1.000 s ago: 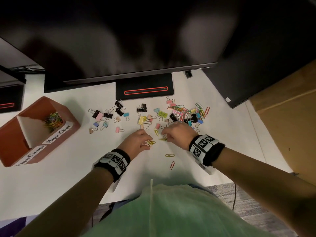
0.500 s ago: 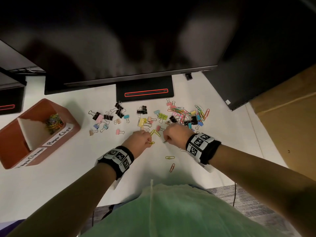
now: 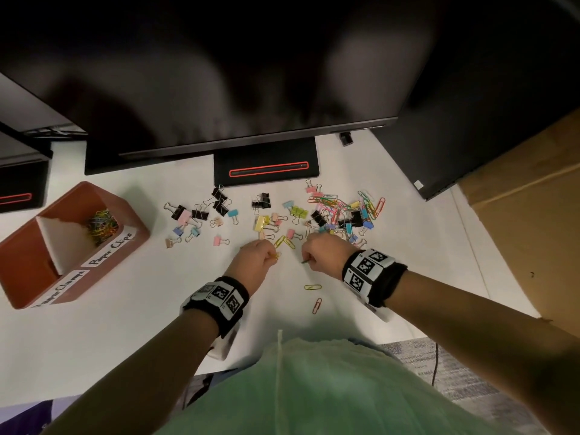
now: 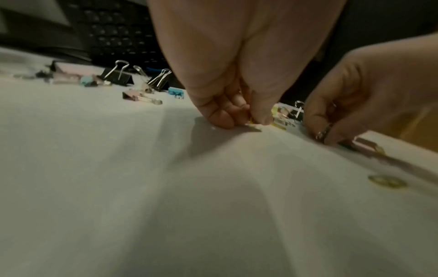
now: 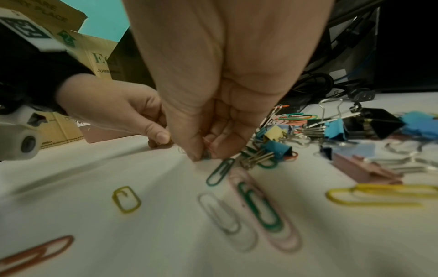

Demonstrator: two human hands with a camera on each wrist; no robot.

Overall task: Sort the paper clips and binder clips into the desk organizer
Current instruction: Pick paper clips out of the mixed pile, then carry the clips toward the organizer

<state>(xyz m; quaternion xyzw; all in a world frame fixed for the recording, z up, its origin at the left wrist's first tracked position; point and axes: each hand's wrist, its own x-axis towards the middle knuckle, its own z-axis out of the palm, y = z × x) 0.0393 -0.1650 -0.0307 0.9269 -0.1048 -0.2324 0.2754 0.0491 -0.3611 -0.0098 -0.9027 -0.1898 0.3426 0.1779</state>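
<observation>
Both hands down on the white desk [image 3: 94,324] at the near edge of a scatter of paper clips [image 3: 332,204] and binder clips [image 3: 219,204], below a dark monitor [image 3: 219,89]. Left hand [image 3: 255,260] curled, fingertips [image 4: 221,117] pinching a yellow paper clip [image 3: 276,256] against the surface. Right hand [image 3: 321,254] likewise clenched, grip closed on a dark green paper clip [image 5: 220,172] by its upper end, lower loop trailing onto the desk toward the wrist camera; possibly a reddish clip also tucked between the fingers, too blurred to confirm.

Brown desk organizer [image 3: 131,215] well off to the left, far compartment labelled "Paper Clips" already holding a heap of coloured clips [image 3: 102,226]; near compartment's label hard to read, no clips visible inside.

Loose ahead of the hands: two yellow paper clips [image 3: 284,241] splayed in a V, long axes diverging away from the body. Nearer the body, a yellow clip [image 3: 313,287] lying crosswise and an orange one [image 3: 317,305] angled roughly fore-and-aft.

Likely handling: thin, light, springy wire, flat to the desk and slippery, best nipped at one rounded end or slid up under a fingernail; apt to snag on neighbours in the tangle. Binder clips bulkier, best taken by the body or wire handles.
</observation>
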